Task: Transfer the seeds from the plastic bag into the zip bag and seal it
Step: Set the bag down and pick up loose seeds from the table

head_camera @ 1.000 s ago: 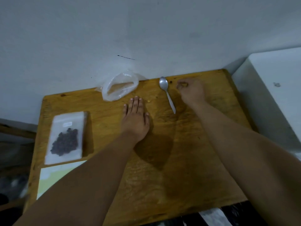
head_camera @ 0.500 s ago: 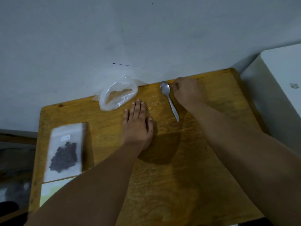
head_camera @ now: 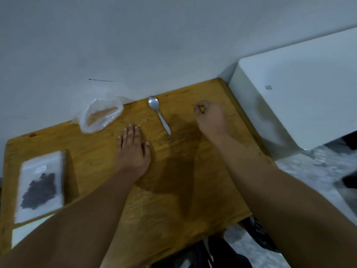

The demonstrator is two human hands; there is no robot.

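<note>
A clear plastic bag lies open and crumpled at the table's back edge, with no seeds visible inside. A white zip bag holding dark seeds lies flat at the left. My left hand rests palm down on the table, just right of the plastic bag, holding nothing. My right hand hovers at the back right with its fingertips pinched together; I cannot make out whether a small seed is between them. A tiny loose seed lies by my left fingertips.
A metal spoon lies between my hands on the wooden table. A white box-like surface stands against the table's right side. A pale sheet lies under the zip bag at the front left. The wall is close behind.
My right hand has moved right, away from the spoon's bowl, and stays pinched. My left hand has stayed flat in place. The view has shifted a little.
</note>
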